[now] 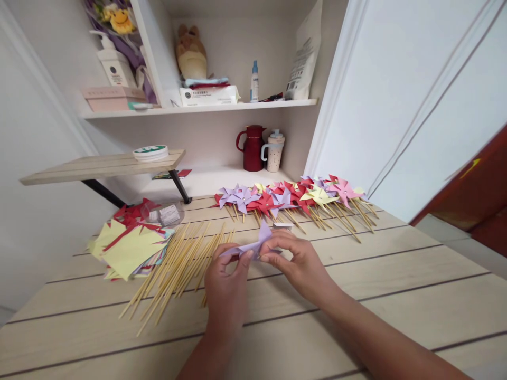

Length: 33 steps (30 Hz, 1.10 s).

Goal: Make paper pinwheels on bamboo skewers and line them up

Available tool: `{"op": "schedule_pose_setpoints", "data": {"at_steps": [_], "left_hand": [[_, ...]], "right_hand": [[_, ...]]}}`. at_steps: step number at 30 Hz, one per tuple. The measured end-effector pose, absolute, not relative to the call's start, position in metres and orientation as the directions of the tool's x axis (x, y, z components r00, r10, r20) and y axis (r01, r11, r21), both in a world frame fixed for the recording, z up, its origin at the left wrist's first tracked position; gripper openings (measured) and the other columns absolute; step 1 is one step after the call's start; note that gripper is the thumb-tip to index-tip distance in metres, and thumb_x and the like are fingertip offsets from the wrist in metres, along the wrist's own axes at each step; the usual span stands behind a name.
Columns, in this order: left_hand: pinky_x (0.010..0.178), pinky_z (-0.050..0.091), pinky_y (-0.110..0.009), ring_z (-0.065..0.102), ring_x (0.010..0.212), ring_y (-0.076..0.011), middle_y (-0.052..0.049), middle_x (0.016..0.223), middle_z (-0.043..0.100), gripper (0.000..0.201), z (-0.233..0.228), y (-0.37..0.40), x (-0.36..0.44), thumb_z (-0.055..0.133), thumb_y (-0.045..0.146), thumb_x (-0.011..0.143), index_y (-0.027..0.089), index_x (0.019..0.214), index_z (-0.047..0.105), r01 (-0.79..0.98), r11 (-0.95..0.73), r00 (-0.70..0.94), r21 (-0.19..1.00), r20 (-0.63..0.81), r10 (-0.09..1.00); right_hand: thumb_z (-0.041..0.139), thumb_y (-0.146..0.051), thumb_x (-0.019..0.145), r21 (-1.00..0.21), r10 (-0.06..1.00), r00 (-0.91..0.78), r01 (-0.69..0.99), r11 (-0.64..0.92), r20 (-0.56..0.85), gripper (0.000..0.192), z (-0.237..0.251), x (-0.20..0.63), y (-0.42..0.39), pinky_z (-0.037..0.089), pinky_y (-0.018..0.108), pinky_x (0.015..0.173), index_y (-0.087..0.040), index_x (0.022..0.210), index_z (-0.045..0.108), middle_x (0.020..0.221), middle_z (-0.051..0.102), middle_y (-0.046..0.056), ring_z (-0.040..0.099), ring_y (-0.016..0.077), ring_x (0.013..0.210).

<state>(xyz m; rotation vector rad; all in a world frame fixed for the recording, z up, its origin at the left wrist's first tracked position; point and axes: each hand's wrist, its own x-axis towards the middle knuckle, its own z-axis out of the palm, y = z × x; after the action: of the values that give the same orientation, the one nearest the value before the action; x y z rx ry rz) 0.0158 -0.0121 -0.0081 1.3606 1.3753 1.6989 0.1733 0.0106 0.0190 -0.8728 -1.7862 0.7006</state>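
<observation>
Pale wooden planks form the tabletop [396, 295], observed from above. Nearest the camera, the left hand [225, 287] and right hand [297, 258] meet over the middle of the table, both raised slightly off the surface. Each hand is closed in a pinch on a lilac paper piece [255, 244], partly folded, one corner pointing up; the paper sits between the two sets of fingertips, left thumb at its near left edge, right fingers at its right side. Just left of the hands lies a spread of bamboo sticks [176, 269], touching the table. Further left, a stack of cut yellow and red paper squares [127, 248]. Beyond the hands, a row of finished paper pinwheels [293, 198] lies across the table. Against the back wall stand a red jug [252, 149] and a speckled cup [274, 152].
</observation>
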Motion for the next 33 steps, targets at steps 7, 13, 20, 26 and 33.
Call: {"op": "schedule_pose_setpoints", "data": {"at_steps": [7, 13, 20, 26, 33], "left_hand": [[0.078, 0.049, -0.03, 0.064, 0.083, -0.0183, -0.001, 0.086, 0.068, 0.01, -0.0045, -0.015, 0.0179, 0.071, 0.031, 0.08, 0.021, 0.08, 0.072, 0.229, -0.331, -0.324, 0.915, 0.393, 0.861], [0.075, 0.049, -0.029, 0.064, 0.079, -0.0176, 0.0, 0.082, 0.068, 0.007, -0.0011, -0.0167, 0.0183, 0.07, 0.028, 0.081, 0.022, 0.079, 0.07, 0.268, -0.328, -0.324, 0.906, 0.405, 0.855], [0.071, 0.049, -0.026, 0.064, 0.076, -0.0159, 0.001, 0.078, 0.067, 0.005, 0.001, -0.017, 0.0189, 0.07, 0.025, 0.08, 0.022, 0.076, 0.07, 0.342, -0.369, -0.324, 0.864, 0.477, 0.817], [0.068, 0.05, -0.024, 0.064, 0.074, -0.0149, 0.0, 0.077, 0.067, 0.008, 0.0013, -0.0175, 0.0193, 0.068, 0.02, 0.082, 0.023, 0.076, 0.072, 0.43, -0.473, -0.278, 0.769, 0.611, 0.741], [0.068, 0.052, -0.026, 0.065, 0.074, -0.0157, -0.001, 0.079, 0.068, 0.009, 0.0003, -0.0204, 0.0191, 0.068, 0.019, 0.082, 0.024, 0.079, 0.075, 0.501, -0.511, -0.252, 0.699, 0.682, 0.687]], "right_hand": [[0.07, -0.027, 0.087, -0.772, 0.817, -0.245, 0.273, 0.574, 0.521, 0.011, 0.0183, 0.1739, 0.0108, 0.044, 0.032, 0.074, -0.023, 0.076, 0.071, 0.077, 0.066, 0.0, 0.058, 0.0189, 0.079], [0.069, -0.03, 0.087, -0.752, 0.808, -0.242, 0.297, 0.588, 0.537, 0.014, 0.019, 0.174, 0.0105, 0.046, 0.033, 0.073, -0.024, 0.076, 0.072, 0.077, 0.067, 0.002, 0.059, 0.0197, 0.078], [0.07, -0.026, 0.087, -0.735, 0.802, -0.245, 0.321, 0.597, 0.545, 0.011, 0.02, 0.1744, 0.01, 0.045, 0.032, 0.074, -0.024, 0.076, 0.072, 0.076, 0.067, 0.0, 0.059, 0.0193, 0.079], [0.071, -0.024, 0.086, -0.741, 0.804, -0.247, 0.311, 0.595, 0.542, 0.009, 0.0194, 0.1742, 0.0098, 0.047, 0.032, 0.073, -0.024, 0.077, 0.072, 0.079, 0.071, 0.001, 0.062, 0.0197, 0.079], [0.07, -0.022, 0.084, -0.777, 0.84, -0.199, 0.318, 0.543, 0.505, 0.009, 0.0208, 0.1717, 0.0065, 0.048, 0.03, 0.071, -0.023, 0.075, 0.07, 0.076, 0.072, 0.0, 0.065, 0.0184, 0.075]]}}
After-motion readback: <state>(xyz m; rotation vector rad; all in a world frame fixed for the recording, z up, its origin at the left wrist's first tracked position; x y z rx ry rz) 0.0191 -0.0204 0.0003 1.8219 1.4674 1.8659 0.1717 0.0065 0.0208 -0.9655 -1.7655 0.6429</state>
